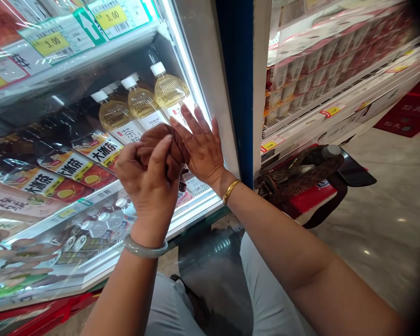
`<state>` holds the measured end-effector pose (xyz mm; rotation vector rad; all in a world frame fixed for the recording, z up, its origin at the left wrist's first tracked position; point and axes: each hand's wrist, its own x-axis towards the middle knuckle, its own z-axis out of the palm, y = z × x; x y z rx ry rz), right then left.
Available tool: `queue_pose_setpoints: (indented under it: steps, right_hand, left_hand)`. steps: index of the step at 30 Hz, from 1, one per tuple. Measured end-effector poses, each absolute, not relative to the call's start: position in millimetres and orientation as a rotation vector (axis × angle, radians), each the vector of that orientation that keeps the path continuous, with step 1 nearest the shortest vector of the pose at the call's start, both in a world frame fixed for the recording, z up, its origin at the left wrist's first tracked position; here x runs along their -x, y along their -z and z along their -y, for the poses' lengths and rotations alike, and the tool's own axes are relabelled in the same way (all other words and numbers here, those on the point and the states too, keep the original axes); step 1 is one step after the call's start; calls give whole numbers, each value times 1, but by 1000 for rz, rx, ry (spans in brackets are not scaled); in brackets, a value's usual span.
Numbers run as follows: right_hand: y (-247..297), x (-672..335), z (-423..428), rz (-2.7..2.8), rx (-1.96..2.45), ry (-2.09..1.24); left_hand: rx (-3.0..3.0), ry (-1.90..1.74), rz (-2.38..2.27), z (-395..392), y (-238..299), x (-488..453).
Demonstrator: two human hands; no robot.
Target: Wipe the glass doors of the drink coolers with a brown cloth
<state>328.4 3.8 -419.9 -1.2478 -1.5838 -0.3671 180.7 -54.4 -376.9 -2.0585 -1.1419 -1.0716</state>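
Observation:
My left hand (145,175), with a pale bangle at the wrist, is closed around a crumpled brown cloth (166,147). Just to its right, my right hand (205,149) has its fingers stretched out and apart; a gold bracelet circles that wrist. Its palm side faces the glass door of a lit drinks cooler (182,224), and whether it presses on the pane I cannot tell. My right thumb is hidden by the cloth. Behind the glass, near my fingers, stand white-capped bottles of yellow drink (171,88).
Several drink cartons (70,170) line the same cooler shelf, with clear bottles (107,221) below. Right of the cooler, packaged cups (304,77) fill another shelf. A dark bag (301,175) rests on a red box there. Something red (52,312) lies at the lower left.

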Motion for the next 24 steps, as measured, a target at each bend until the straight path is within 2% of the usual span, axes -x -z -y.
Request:
queue_pose_setpoints:
  steps: [6, 14, 21, 24]
  right_hand:
    - [417, -331, 1, 1583, 1152, 263]
    - [422, -327, -6, 1513, 1218, 471]
    - [419, -327, -3, 1564, 1296, 473]
    - [420, -327, -3, 1567, 1272, 460]
  left_hand:
    - [2072, 1050, 1249, 64, 415, -164]
    - [2017, 1257, 1215, 52, 386, -182]
    - [2086, 1177, 1138, 57, 420, -166]
    - [2046, 1269, 1106, 57, 406, -158]
